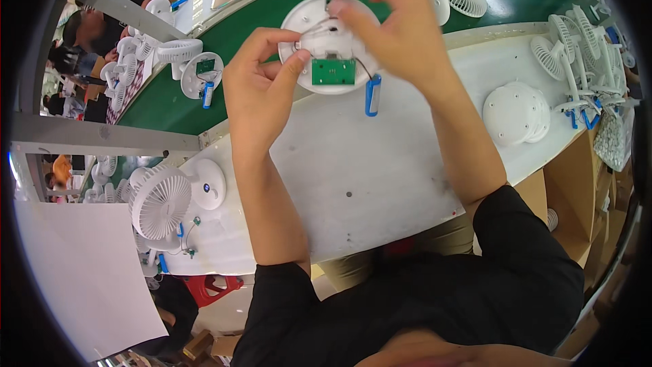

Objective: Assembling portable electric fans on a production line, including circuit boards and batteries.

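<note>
A round white fan base (319, 85) lies underside up at the far side of the workbench, its inside showing. A green circuit board (333, 72) is set in its near part, and a blue battery (373, 96) hangs on a dark wire at its right. My left hand (261, 85) pinches the base's left rim between thumb and index finger. My right hand (394, 17) reaches over the far right of the base. Its thumb and index finger come together near the far rim; what they hold is too small to make out.
Assembled white fans (160, 200) stand on the left of the bench, near loose wired parts (192, 238). Stacked white round covers (516, 114) lie at the right, with several fans (577, 47) beyond. Another opened base (202, 75) rests on the green belt (265, 27).
</note>
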Tool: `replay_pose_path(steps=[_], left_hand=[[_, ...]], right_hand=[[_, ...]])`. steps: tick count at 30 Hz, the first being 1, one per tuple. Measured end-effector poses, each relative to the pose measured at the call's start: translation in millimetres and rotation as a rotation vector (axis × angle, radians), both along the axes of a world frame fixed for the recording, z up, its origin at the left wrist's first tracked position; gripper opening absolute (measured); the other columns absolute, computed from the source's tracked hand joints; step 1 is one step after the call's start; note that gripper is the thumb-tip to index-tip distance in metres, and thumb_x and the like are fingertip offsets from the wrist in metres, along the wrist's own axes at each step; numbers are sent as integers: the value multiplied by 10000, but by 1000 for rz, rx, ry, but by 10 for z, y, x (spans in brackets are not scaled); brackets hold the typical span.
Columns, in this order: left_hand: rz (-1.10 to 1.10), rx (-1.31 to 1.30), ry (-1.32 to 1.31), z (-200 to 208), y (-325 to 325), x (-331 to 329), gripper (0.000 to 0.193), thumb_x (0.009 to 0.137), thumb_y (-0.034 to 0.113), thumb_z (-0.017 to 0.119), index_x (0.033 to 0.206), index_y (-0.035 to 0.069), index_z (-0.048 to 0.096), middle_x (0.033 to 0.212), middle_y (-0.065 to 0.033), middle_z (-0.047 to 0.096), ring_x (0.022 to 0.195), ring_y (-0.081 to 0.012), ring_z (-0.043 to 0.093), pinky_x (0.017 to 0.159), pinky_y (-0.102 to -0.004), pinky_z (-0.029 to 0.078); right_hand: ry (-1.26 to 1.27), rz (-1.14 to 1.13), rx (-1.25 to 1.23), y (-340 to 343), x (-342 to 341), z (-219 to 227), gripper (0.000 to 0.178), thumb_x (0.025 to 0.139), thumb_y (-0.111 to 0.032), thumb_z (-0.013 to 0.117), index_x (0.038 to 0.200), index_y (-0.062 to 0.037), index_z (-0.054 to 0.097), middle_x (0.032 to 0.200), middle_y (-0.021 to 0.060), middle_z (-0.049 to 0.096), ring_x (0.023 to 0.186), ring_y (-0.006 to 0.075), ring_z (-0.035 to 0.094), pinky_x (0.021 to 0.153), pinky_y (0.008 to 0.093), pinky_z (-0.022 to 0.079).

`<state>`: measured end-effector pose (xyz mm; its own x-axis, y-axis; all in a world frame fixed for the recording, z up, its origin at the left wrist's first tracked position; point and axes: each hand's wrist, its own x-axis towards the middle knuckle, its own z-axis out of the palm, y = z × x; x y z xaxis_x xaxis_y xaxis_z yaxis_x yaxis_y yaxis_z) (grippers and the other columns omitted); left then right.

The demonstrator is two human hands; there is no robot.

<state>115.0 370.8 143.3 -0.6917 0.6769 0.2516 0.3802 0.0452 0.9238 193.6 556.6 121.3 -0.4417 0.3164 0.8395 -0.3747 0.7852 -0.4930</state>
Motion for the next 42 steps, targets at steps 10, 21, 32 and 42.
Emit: replay_pose_path(steps=[10,21,32,42], left_hand=[[432,296,-74,-210,414,37,150,885,46,670,999,-6,588,873,-96,619,647,-87,516,570,-196,431],[315,246,-117,-190,371,248,179,877,-16,655,1025,-21,555,931,-115,617,718,-101,602,634,-188,494],[200,255,-155,-224,423,293,189,864,-73,638,1027,-20,557,969,-130,621,736,-104,616,635,-180,494],[80,207,-174,-271,473,361,251,844,-100,645,1062,-16,554,995,-139,633,760,-120,638,653,-187,511]], right_hand=[[-739,271,-872,250,204,23,206,954,-235,559,1012,-59,648,664,49,596,482,101,494,458,208,376],[-190,150,-995,-7,102,-140,248,936,-180,616,1107,-1,606,825,111,656,774,162,647,674,239,504],[215,179,-887,67,50,-114,351,877,-27,657,1221,-3,587,932,87,628,881,144,598,777,234,502],[-153,211,-334,280,389,56,295,835,24,677,1130,23,669,992,87,653,831,119,576,744,206,478]])
